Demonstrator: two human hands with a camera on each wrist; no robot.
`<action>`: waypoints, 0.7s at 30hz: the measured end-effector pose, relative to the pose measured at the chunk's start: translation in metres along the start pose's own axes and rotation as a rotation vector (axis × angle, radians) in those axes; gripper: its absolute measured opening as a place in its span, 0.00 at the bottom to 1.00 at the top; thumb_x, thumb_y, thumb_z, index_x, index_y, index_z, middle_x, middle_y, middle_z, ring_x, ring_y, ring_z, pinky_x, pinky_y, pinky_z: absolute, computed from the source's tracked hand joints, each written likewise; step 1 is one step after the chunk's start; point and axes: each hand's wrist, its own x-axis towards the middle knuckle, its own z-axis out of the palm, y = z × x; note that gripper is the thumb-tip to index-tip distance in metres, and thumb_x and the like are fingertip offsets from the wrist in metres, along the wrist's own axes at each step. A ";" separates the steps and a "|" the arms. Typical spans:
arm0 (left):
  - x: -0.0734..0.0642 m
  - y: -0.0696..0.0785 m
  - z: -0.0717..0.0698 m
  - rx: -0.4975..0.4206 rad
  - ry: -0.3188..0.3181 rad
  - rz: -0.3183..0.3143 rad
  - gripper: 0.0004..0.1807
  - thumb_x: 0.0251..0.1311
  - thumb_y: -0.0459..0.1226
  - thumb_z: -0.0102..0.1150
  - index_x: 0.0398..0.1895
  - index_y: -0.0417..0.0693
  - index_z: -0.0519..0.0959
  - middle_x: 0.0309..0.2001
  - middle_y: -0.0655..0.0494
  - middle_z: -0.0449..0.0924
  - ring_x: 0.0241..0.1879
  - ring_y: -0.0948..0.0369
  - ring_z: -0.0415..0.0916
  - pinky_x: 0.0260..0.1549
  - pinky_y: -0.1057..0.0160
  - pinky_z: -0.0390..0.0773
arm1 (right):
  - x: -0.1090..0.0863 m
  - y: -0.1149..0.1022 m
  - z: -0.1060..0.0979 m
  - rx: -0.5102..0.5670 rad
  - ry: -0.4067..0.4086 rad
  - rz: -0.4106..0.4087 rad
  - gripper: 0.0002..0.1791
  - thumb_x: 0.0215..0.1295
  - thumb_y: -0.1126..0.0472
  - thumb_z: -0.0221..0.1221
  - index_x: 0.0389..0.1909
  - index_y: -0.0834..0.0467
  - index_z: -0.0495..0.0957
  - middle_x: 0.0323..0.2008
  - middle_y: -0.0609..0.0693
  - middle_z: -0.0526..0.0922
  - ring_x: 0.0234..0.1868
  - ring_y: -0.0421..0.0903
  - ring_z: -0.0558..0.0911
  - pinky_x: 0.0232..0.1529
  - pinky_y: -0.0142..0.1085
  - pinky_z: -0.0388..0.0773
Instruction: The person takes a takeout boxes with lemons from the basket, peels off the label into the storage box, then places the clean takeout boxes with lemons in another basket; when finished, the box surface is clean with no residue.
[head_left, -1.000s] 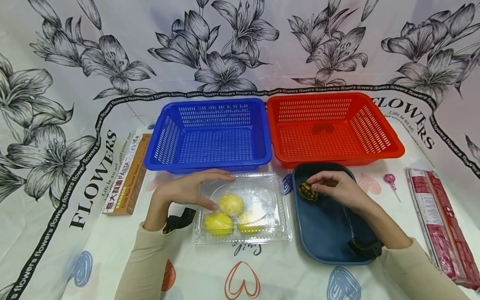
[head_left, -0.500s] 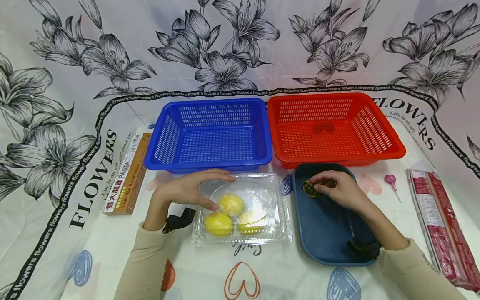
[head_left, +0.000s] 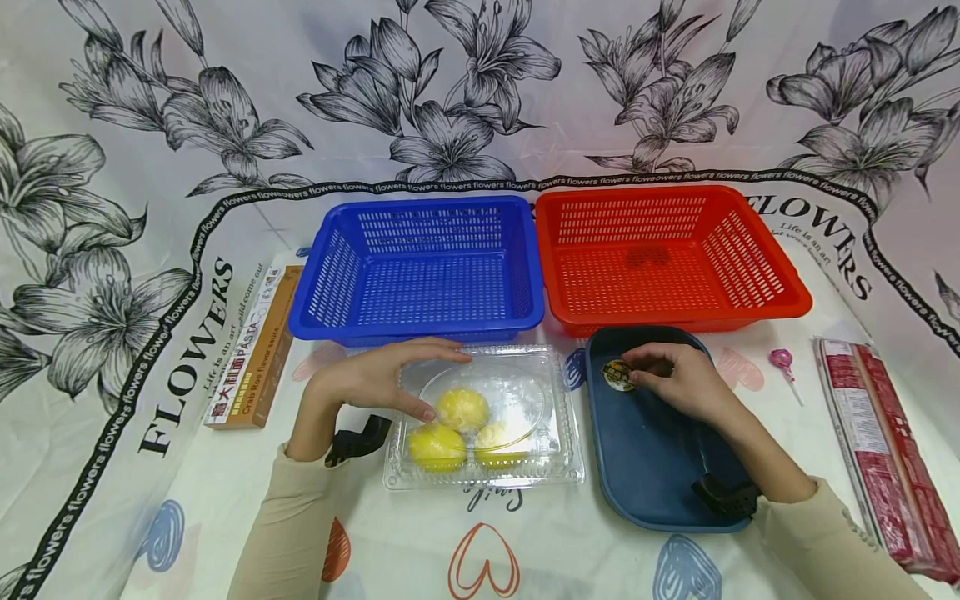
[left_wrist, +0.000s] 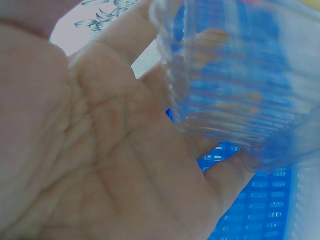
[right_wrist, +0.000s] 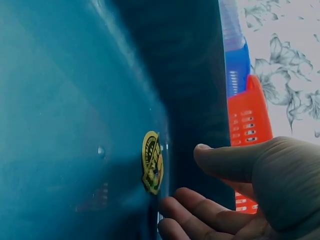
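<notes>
My left hand (head_left: 375, 375) rests against the left end of a clear plastic clamshell box (head_left: 558, 425). Its thumb lies over the lid and its fingers reach along the far side; their tips show through the ridged plastic (left_wrist: 230, 75) in the left wrist view. Yellow round fruits, perhaps lemons (head_left: 437, 448), sit inside. Over the dark blue tray (head_left: 645, 492) is my right hand (head_left: 675, 375), thumb and fingers apart in the right wrist view. A small black and gold badge-like sticker (right_wrist: 152, 162) is in the tray, just off the fingertips.
Behind stand a blue basket (head_left: 435, 283) and a red basket (head_left: 652, 283). A pasta box (head_left: 258, 354) is at left. To the right lie a pink lollipop (head_left: 782, 360) and a red and white packet (head_left: 885, 442).
The right hand has shifted slightly right and the sticker has turned from tilted to flatter, showing its face toward the head camera. The left hand and clear box have stayed put.
</notes>
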 end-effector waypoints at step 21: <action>0.000 0.000 0.002 -0.008 0.020 -0.017 0.43 0.52 0.40 0.77 0.73 0.60 0.70 0.78 0.54 0.62 0.78 0.48 0.56 0.74 0.38 0.61 | -0.002 0.000 -0.025 0.191 -0.098 -0.053 0.14 0.69 0.58 0.65 0.53 0.56 0.85 0.48 0.55 0.88 0.43 0.40 0.86 0.44 0.29 0.85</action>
